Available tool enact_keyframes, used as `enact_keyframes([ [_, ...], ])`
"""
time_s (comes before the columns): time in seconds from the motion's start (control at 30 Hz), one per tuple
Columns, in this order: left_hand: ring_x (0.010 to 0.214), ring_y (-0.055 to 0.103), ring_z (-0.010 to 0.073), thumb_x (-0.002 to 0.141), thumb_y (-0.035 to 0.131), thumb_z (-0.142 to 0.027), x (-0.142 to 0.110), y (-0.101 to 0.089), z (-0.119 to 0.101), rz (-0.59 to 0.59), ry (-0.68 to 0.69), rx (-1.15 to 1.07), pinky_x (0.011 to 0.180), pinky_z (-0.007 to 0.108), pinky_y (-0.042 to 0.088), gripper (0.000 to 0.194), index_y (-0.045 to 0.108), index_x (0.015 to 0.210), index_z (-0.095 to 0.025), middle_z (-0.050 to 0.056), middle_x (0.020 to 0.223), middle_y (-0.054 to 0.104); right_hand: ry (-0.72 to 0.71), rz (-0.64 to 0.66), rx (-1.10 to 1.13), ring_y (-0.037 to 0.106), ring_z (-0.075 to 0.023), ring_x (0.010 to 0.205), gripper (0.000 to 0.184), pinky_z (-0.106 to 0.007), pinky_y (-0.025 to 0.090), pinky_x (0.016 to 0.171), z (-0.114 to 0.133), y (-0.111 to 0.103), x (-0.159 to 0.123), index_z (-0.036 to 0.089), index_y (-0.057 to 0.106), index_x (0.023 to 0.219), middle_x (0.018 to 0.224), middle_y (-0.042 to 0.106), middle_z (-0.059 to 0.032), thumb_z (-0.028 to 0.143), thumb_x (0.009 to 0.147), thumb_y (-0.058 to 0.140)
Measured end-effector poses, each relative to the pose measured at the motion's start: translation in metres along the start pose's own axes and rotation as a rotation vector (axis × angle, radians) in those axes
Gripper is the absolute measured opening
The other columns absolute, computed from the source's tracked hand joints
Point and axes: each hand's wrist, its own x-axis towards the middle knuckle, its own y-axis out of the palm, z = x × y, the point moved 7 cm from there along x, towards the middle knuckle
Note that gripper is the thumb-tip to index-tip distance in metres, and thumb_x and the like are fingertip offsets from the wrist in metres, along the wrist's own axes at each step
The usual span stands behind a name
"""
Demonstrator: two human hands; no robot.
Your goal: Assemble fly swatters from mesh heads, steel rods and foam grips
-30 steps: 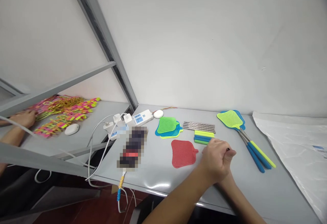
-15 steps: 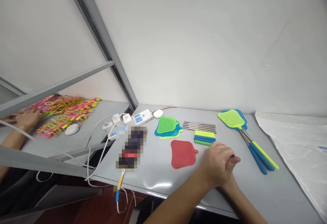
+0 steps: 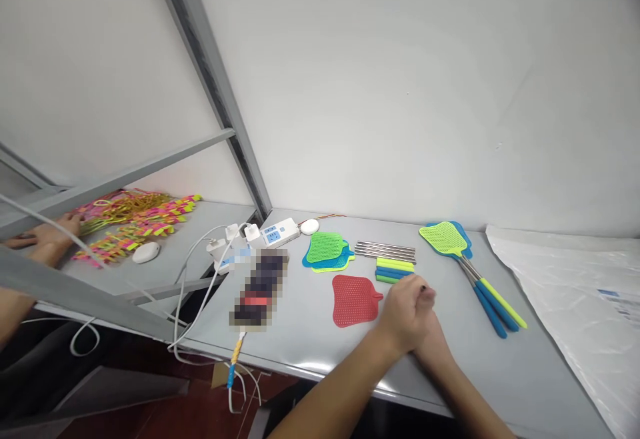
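Note:
My left hand (image 3: pixel 406 309) is closed, its fingers curled, above the front part of the table. A small dark tip shows beside the thumb; the rest of what is held is hidden. My right hand (image 3: pixel 429 340) is pressed against it from below and behind, closed, its fingers mostly covered. To their left lies a red fly swatter head (image 3: pixel 355 301). Just beyond the hands are several foam grip sleeves (image 3: pixel 395 271) in yellow, blue and green, and several metal rods (image 3: pixel 385 251). Green, blue and yellow swatter heads (image 3: pixel 327 250) overlap further left.
Several whole fly swatters (image 3: pixel 483 279) lie at the right, beside a white plastic sheet (image 3: pixel 565 292). A power strip (image 3: pixel 280 231), a pixelated phone-like object (image 3: pixel 260 289) and white cables are at the left. Beyond the grey metal frame (image 3: pixel 210 59), another person's hand (image 3: pixel 60 232) touches colourful strings.
The view has shifted slightly. My joined hands have moved a little left, towards the red swatter head, and remain closed together. The loose parts on the table lie as before.

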Motion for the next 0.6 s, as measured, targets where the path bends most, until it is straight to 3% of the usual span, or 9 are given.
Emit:
enact_keyframes([
  [0.13,0.063,0.051,0.0131,0.096,0.025,-0.052,-0.009,-0.047,0.005,-0.346,-0.180,-0.277,0.066,0.027,0.043,0.047,0.046,0.070,-0.019,0.002,0.066,0.052,0.057,-0.005,0.204,0.066,-0.0214,0.085,0.022,-0.029,0.052,0.074,0.009,-0.006,-0.005,0.021,0.056,0.104,0.097,0.069,-0.0059,0.035,0.090,0.048],
  [0.23,0.072,0.056,0.0146,0.094,0.031,-0.055,-0.017,-0.080,0.005,-0.504,-0.228,-0.387,0.074,0.028,0.046,0.045,0.049,0.075,-0.019,0.003,0.073,0.057,0.102,-0.003,0.241,0.064,-0.0208,0.083,0.022,-0.031,0.049,0.076,0.013,-0.010,-0.009,0.021,0.060,0.099,0.092,0.069,-0.0045,0.040,0.090,0.051],
  [0.43,0.063,0.050,0.0130,0.089,0.044,-0.057,-0.042,-0.110,0.027,-0.421,-0.391,-0.253,0.064,0.025,0.041,0.045,0.057,0.079,-0.015,0.002,0.069,0.055,0.057,0.043,0.181,0.061,-0.0199,0.077,0.028,-0.032,0.046,0.072,0.020,-0.012,-0.014,0.021,0.063,0.099,0.087,0.068,-0.0046,0.042,0.093,0.045],
  [0.6,0.058,0.039,0.0103,0.089,0.048,-0.052,-0.064,-0.120,0.044,-0.293,-0.436,-0.165,0.058,0.023,0.032,0.042,0.047,0.066,-0.017,-0.003,0.060,0.043,0.076,0.014,0.121,0.061,-0.0207,0.080,0.027,-0.033,0.048,0.073,0.015,-0.012,-0.014,0.022,0.063,0.098,0.092,0.068,-0.0054,0.044,0.089,0.051],
])
